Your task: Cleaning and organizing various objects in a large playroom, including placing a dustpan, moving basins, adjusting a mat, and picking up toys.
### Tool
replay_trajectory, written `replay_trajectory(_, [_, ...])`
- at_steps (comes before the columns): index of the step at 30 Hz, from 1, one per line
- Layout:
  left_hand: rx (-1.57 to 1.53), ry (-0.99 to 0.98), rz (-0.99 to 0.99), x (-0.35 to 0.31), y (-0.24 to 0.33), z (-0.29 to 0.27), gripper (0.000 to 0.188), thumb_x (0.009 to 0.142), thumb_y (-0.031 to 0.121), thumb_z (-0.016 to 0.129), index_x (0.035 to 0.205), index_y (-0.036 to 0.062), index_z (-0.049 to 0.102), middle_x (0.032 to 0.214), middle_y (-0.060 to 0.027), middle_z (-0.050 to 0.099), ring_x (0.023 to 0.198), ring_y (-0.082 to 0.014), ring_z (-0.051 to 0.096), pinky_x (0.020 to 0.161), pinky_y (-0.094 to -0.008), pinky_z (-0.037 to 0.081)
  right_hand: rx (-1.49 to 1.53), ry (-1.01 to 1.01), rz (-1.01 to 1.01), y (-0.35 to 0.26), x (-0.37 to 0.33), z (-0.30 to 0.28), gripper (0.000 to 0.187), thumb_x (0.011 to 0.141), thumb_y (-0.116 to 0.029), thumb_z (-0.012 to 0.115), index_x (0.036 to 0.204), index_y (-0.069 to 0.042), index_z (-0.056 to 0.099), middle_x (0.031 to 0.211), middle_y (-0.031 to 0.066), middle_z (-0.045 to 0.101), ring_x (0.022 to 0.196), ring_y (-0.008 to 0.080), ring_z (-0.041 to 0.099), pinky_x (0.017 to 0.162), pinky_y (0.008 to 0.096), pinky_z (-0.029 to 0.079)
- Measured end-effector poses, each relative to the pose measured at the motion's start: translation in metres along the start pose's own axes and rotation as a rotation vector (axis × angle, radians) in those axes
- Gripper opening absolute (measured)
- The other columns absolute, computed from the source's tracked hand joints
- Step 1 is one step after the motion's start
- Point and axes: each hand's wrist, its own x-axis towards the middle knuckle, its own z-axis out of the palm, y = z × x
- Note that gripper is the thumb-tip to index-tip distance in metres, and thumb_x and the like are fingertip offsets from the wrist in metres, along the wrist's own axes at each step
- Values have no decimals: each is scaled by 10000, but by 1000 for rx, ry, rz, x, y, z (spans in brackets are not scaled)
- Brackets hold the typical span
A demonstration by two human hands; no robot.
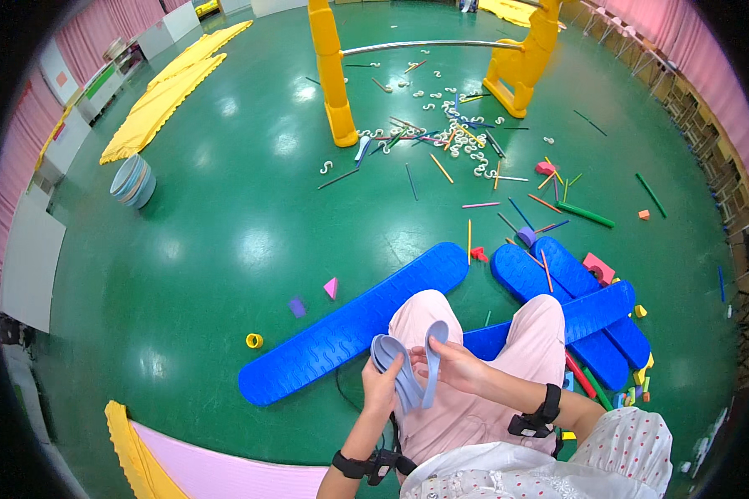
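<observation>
– What is the floor [225, 258] strewn with, largest first?

– Yellow cloth [146, 116] is laid well beyond the left plank [349, 328], off to its left; past its right end the yellow frame [334, 83] is stood, and the other planks [601, 311] are crossed just to its right. Beyond its left end a tub [133, 183] is set, and sticks [442, 169] are scattered beyond its right end

– And the hands?

– Both are held up on the near side of the left plank. By the left hand [381, 387] a fan of nested spoons [389, 351] is gripped, thumb pressed across the handles and fingers curled behind. By the right hand [464, 369] a single spoon [432, 374] is pinched near its bowl; whether the fan is touched by its lower fingertips cannot be told

– How is such a spoon judged to handle?

– As light, stiff and hard to break, plastic by the look of it; only the smooth nested faces may be found slippery. It is best taken at the neck, where the bowl is narrowed into the handle, and the fan is best squeezed flat across the handles

– Anything smaller?

– White hooks [326, 167], strewn well beyond the left plank
</observation>
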Motion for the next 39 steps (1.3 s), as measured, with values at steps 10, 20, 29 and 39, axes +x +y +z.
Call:
replay_trajectory(10, [-97,-263,-100,5,5,29,274,858,84,411,1122,15,385,1056,-91,479,972,-172,479,843,-308,392,-752,132,-457,23,5,4,441,842,-107,405,1246,-47,238,1153,116,370,1049,181,390,887,279,321])
replay_trajectory(20, [390,-602,-111,8,9,66,521,739,131,613,1134,23,290,1013,-52,417,921,-94,446,734,-249,417,-681,228,-443,-12,12,-40,168,836,-171,474,869,-10,508,756,19,518,685,75,460,608,227,404])
replay_trajectory(29, [463,-378,-261,107,16,45,411,724,85,591,1074,51,378,646,-69,510,468,-123,508,414,-257,438,-632,85,-222,-76,49,-69,293,856,-275,448,1019,-37,502,886,38,569,766,92,533,681,231,429])
replay_trajectory(39, [1633,440,751,432,28,-12,341,662,11,583,967,45,436,889,-154,498,846,-317,472,737,-384,380,-1853,710,-701,-173,257,-165,480,736,-133,501,1191,-72,361,1260,171,305,1160,336,297,919,431,295])
